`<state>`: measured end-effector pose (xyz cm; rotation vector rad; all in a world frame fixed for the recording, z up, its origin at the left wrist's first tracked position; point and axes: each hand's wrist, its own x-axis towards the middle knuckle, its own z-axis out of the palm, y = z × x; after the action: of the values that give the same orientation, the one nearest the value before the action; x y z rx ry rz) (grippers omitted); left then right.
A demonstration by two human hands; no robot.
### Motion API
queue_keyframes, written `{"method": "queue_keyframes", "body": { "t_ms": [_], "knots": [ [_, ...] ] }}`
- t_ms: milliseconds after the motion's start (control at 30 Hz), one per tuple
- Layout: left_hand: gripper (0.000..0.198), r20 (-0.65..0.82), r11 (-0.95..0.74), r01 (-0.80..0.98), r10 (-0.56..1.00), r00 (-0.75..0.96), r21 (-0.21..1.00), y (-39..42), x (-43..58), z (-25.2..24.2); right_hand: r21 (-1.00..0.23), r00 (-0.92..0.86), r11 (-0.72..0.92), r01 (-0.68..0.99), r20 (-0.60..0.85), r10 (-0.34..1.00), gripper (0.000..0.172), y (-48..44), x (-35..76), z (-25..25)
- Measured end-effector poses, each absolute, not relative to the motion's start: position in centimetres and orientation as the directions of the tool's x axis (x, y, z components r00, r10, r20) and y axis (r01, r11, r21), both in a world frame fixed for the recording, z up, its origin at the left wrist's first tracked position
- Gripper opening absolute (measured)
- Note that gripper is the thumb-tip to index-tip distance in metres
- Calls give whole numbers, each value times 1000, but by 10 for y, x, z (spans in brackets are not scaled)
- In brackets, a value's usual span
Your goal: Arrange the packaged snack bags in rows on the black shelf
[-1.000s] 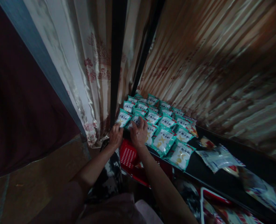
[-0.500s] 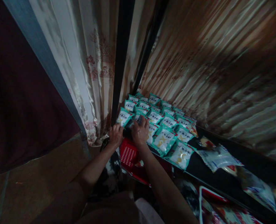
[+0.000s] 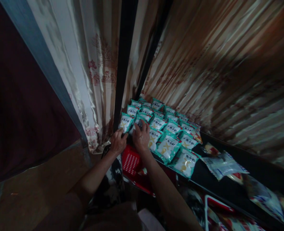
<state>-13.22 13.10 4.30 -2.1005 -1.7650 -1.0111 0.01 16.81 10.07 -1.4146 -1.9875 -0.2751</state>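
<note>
Green-and-white snack bags stand in rows on a dark shelf. My left hand (image 3: 118,141) is at the shelf's front left, by the lower edge of the corner snack bag (image 3: 126,122). Its thumb and fingers are bent but apart, with nothing seen between them. My right hand (image 3: 141,138) rests with spread fingers on the bag beside it (image 3: 139,121), covering much of its front. To the right of that hand are another snack bag (image 3: 154,138) and a larger-looking front bag (image 3: 169,147).
Below my hands is a red plastic basket (image 3: 130,162). Clear packets (image 3: 225,163) lie farther right on the dark shelf (image 3: 204,173). A white-rimmed red container (image 3: 220,202) sits lower right. Patterned curtains (image 3: 103,64) and a dark post (image 3: 125,57) border the shelf.
Both hands have shifted slightly; the left thumb and fingers look more parted. The right hand stays over the same bag. The view has moved a little.
</note>
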Motion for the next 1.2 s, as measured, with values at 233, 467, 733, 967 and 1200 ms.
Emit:
{"method": "queue_keyframes", "body": {
  "t_ms": [233, 467, 733, 967, 1200],
  "knots": [
    [43, 655, -364, 897, 746, 119, 251, 135, -131, 39, -189, -201, 429, 883, 675, 710, 40, 162, 7, 87],
    [34, 675, -302, 922, 735, 63, 242, 141, -128, 29, -159, -274, 468, 869, 633, 724, 42, 163, 7, 88],
    [35, 734, -354, 906, 674, 76, 231, 139, -127, 33, -144, -268, 503, 852, 706, 656, 46, 155, 17, 76],
    [34, 765, -415, 858, 643, 40, 303, 141, -127, 42, -149, -259, 481, 864, 687, 679, 47, 153, 22, 73],
    [39, 686, -377, 839, 727, 7, 392, 171, -111, 66, -170, -270, 518, 838, 696, 665, 44, 155, 19, 77]
  ]
}}
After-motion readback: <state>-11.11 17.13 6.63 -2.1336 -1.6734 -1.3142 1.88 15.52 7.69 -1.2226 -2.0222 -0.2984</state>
